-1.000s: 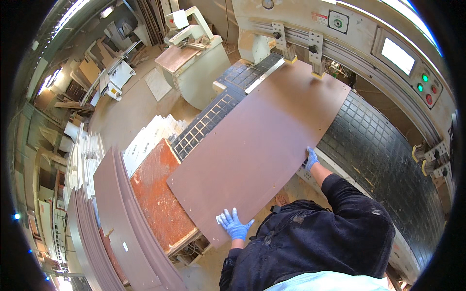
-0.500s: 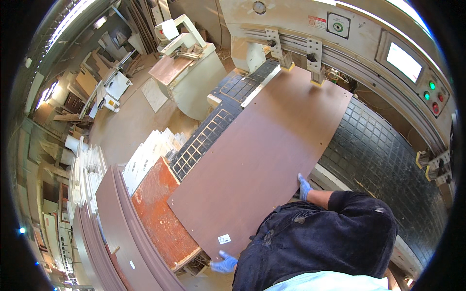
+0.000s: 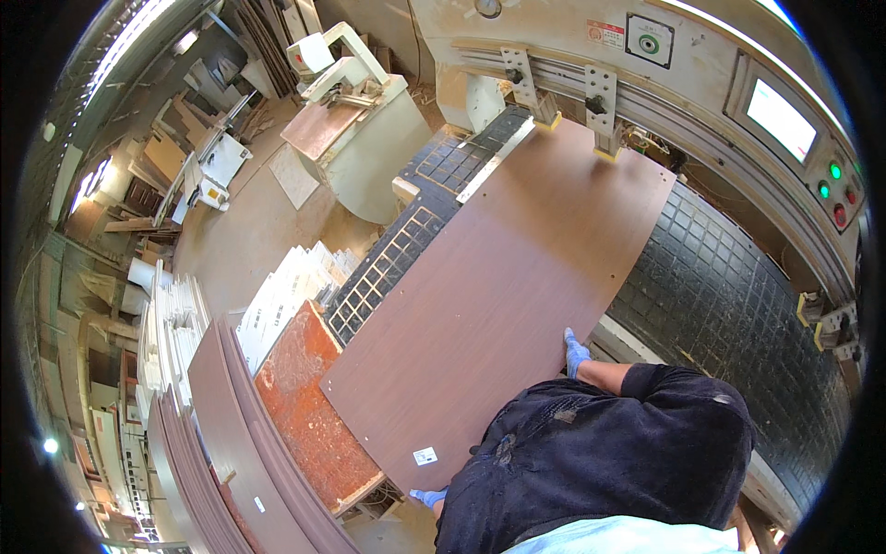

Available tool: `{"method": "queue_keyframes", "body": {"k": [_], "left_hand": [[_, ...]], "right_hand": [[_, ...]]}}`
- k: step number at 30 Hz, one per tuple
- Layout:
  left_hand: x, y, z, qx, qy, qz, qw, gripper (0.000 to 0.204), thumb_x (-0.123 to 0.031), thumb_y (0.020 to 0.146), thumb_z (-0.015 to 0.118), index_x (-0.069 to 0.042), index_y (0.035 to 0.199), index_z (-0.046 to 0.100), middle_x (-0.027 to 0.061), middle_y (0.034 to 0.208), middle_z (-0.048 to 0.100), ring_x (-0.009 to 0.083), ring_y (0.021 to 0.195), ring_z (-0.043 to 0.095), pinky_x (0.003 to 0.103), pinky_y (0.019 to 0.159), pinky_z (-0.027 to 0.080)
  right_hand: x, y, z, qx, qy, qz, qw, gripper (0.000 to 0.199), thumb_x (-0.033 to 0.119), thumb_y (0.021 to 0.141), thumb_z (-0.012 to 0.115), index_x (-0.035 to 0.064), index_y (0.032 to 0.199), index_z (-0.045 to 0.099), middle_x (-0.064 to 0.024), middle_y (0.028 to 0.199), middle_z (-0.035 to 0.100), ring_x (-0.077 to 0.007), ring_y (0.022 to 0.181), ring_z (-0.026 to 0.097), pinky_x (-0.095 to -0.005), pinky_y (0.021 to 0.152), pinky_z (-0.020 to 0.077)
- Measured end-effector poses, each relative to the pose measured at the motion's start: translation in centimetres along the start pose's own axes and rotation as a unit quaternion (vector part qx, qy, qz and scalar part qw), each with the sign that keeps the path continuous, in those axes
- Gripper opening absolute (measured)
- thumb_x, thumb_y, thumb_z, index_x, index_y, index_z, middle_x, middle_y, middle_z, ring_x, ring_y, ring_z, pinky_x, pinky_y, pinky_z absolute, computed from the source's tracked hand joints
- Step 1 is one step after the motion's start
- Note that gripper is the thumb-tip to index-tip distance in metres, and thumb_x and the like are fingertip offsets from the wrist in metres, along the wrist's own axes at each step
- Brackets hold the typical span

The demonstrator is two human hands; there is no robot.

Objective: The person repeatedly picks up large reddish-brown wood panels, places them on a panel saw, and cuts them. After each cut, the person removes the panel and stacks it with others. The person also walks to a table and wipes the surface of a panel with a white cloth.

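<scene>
A long brown wood panel [image 3: 480, 314] with a small white label lies across the machine bed, its far end under the clamp blocks. My left hand [image 3: 427, 497], in a blue glove, is closed at the panel's near edge, below the label; part of the hand is hidden by my dark clothing. At the panel's right edge my right hand [image 3: 577, 355], also gloved in blue, grips the side, with its other fingers hidden beneath. Small drilled holes show along the panel's edges.
The machine's black gridded bed [image 3: 711, 277] spreads to the right, under a beam with a control screen [image 3: 780, 120] and lit buttons. A worn red-brown board [image 3: 309, 415] sits left of the panel. Stacked brown panels [image 3: 235, 434] and white boards [image 3: 171, 323] stand further left.
My left hand has moved from beside the near corner onto the panel's edge. The right hand keeps its hold on the side. The view has shifted slightly.
</scene>
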State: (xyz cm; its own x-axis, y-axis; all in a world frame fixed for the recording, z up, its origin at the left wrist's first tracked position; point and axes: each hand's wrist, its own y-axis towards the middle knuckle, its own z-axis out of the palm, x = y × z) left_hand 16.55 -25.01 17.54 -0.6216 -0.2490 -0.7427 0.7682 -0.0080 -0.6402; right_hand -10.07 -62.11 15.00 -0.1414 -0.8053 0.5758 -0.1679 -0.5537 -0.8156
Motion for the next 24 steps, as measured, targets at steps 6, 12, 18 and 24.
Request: {"method": "queue_keyframes", "body": {"k": [6,12,18,24], "left_hand": [[0.8,1.0,-0.7,0.043,-0.014,-0.008,0.999,0.075,-0.061,0.079,0.045,-0.009,0.132,0.043,0.0122,0.135,0.042,0.0330,0.121,0.042,0.047,0.099,0.035],[1.2,1.5,-0.8,0.070,-0.033,0.002,0.997,0.076,-0.064,0.079,0.040,-0.009,0.132,0.043,0.0108,0.136,0.042,0.0327,0.121,0.042,0.047,0.100,0.035],[1.7,2.0,0.4,0.106,-0.045,0.001,0.993,0.078,-0.068,0.080,0.034,-0.010,0.133,0.043,0.0095,0.137,0.042,0.0325,0.121,0.041,0.047,0.100,0.035],[2.4,2.4,0.5,0.158,-0.086,-0.002,0.984,0.081,-0.071,0.081,0.029,-0.011,0.133,0.043,0.0081,0.137,0.042,0.0322,0.121,0.041,0.046,0.100,0.034]], "right_hand": [[3.5,1.0,-4.6,0.241,-0.308,0.080,0.917,0.081,0.067,0.078,0.051,0.0013,0.126,0.049,-0.0122,0.127,0.052,-0.0291,0.112,0.052,-0.0388,0.093,0.0410],[26.4,-0.9,-8.0,0.004,-0.623,-0.465,0.629,0.046,0.048,0.078,0.052,0.0053,0.091,0.065,-0.0209,0.088,0.064,-0.0352,0.078,0.062,-0.0438,0.070,0.0488],[49.4,-8.6,-10.2,-0.392,-0.505,-0.614,0.462,0.028,0.023,0.077,0.059,0.0124,0.104,0.057,-0.0106,0.119,0.053,-0.0295,0.093,0.060,-0.0470,0.077,0.0449],[58.6,-5.8,-11.8,-0.395,-0.604,-0.518,0.460,0.032,0.019,0.074,0.057,0.0127,0.106,0.057,-0.0150,0.114,0.059,-0.0331,0.094,0.062,-0.0461,0.082,0.0473]]}}
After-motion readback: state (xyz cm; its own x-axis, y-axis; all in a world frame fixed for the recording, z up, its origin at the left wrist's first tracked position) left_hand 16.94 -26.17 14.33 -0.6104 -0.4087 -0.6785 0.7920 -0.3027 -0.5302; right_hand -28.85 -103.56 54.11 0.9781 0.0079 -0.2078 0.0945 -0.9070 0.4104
